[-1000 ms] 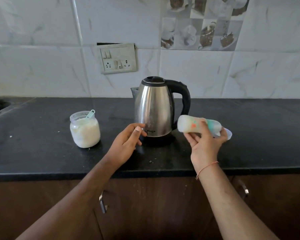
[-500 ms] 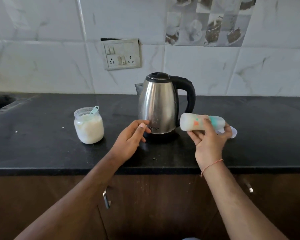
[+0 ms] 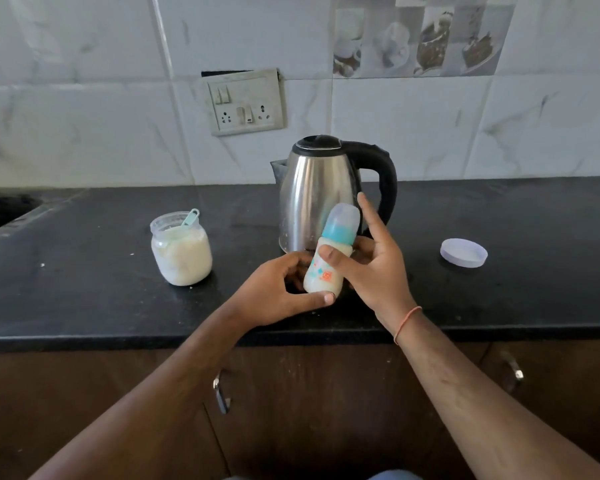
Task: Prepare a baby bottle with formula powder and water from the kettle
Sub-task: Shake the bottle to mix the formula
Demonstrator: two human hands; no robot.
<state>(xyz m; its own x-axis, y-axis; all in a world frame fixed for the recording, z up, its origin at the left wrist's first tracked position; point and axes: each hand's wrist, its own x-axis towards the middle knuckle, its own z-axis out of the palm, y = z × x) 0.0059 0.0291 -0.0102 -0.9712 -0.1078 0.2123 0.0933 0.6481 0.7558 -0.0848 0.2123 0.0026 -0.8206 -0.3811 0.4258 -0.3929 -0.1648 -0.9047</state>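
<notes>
A baby bottle [image 3: 329, 258] with milky liquid, a teal collar and a clear cap stands nearly upright, tilted a little right, in front of the steel kettle [image 3: 317, 195]. My right hand [image 3: 367, 268] grips its middle with thumb across the front and the index finger pointing up. My left hand [image 3: 284, 289] curls round the bottle's base, thumb under it. A glass jar of white formula powder [image 3: 181, 249] with a teal scoop [image 3: 191, 218] stands to the left.
A pale round lid [image 3: 463, 252] lies on the black counter [image 3: 84, 289] at the right. A sink edge [image 3: 4, 216] shows at far left. A socket plate [image 3: 246, 103] is on the tiled wall. Cabinet handles [image 3: 221, 393] hang below the counter.
The bottle was turned from lying sideways in my right hand to nearly upright and brought left in front of the kettle. My left hand moved in and took hold of its base.
</notes>
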